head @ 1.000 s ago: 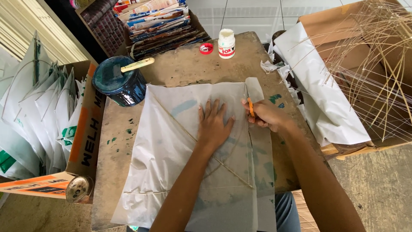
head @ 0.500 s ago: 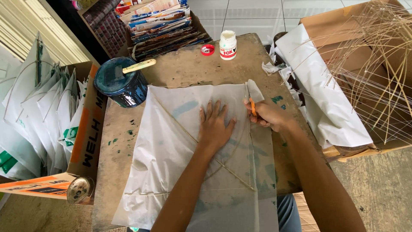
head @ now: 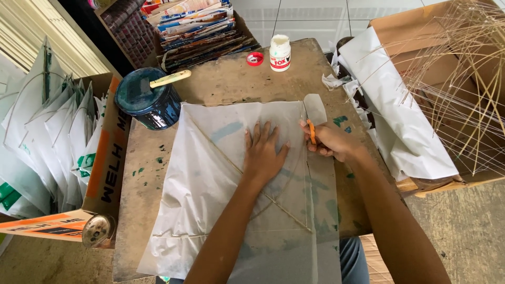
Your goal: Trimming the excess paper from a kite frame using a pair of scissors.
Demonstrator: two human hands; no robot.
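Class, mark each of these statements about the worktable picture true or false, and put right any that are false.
1. The left hand lies flat on the white paper sheet. True.
2. The right hand holds a small orange tool at the paper's right edge. True.
3. The white glue bottle has its red cap on. False: the red cap lies beside it on the table.
4. The dark blue tin stands on the paper. False: it stands on bare table, left of the sheet.
5. Thin sticks fill the cardboard box on the right. True.
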